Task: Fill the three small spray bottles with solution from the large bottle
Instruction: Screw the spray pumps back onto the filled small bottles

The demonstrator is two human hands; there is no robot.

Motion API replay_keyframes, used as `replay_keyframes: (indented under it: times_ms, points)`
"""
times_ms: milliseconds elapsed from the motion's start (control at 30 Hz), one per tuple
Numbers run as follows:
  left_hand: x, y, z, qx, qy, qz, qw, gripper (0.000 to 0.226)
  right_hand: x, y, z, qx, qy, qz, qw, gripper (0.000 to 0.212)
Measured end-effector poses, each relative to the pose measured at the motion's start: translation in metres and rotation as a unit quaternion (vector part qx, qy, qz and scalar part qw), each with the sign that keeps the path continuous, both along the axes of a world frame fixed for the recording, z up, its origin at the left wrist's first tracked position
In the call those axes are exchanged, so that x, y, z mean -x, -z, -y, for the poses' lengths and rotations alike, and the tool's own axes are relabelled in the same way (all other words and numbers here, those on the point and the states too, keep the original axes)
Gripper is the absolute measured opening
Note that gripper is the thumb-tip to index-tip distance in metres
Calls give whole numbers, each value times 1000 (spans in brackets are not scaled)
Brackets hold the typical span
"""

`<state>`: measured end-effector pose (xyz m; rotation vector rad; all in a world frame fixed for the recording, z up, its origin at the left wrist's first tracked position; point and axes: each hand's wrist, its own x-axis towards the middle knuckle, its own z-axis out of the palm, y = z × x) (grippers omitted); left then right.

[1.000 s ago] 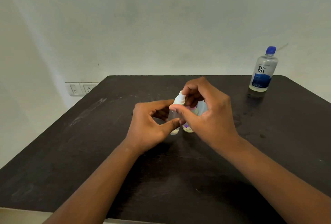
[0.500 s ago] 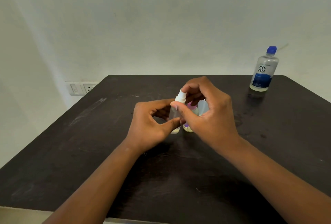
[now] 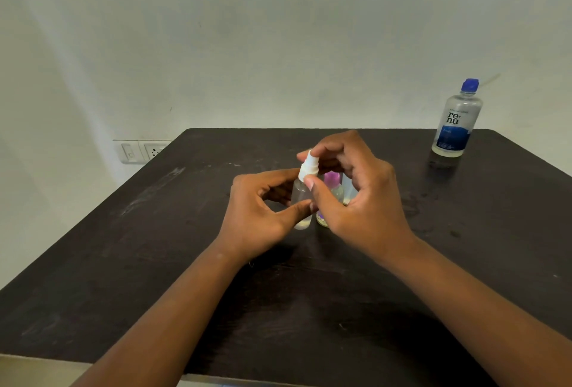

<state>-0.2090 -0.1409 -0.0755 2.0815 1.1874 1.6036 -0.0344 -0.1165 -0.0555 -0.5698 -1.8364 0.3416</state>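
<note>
A small clear spray bottle [image 3: 301,201] stands at the middle of the dark table [image 3: 123,262]. My left hand [image 3: 260,213] pinches its body between thumb and fingers. My right hand [image 3: 353,197] grips its white spray top [image 3: 308,167] with thumb and fingertips. Right behind it stands a second small bottle with a purple cap [image 3: 331,182]. A third small clear bottle [image 3: 349,187] is mostly hidden by my right hand. The large solution bottle [image 3: 457,120], clear with a blue cap and blue label, stands upright at the table's far right corner.
A white wall rises behind the table. A switch and socket plate [image 3: 140,151] sits on the wall left of the table's far edge. Faint wet marks show on the tabletop near the large bottle.
My right hand's fingers have shifted around the white spray top, and the top now sits slightly higher and tilted. My left hand keeps its hold on the bottle.
</note>
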Motion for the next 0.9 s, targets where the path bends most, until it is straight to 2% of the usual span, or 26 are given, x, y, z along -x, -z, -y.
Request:
replay_keyframes:
  times_ms: [333,467,667,900]
  points:
    - [-1,1,2,-1,-3,-13,1000,45,0,0,0,-22,13,6,1000,28]
    - [-1,1,2,2,-7,-14,1000,43,0,1,0,9,-10,-8,1000,26]
    - [-1,4,1,13,-4,-12,1000,44,0,-1,0,-14,34,0,999,32]
    - [0,3,-1,-3,6,21,1000,42,0,2,2,20,-33,-4,999,34]
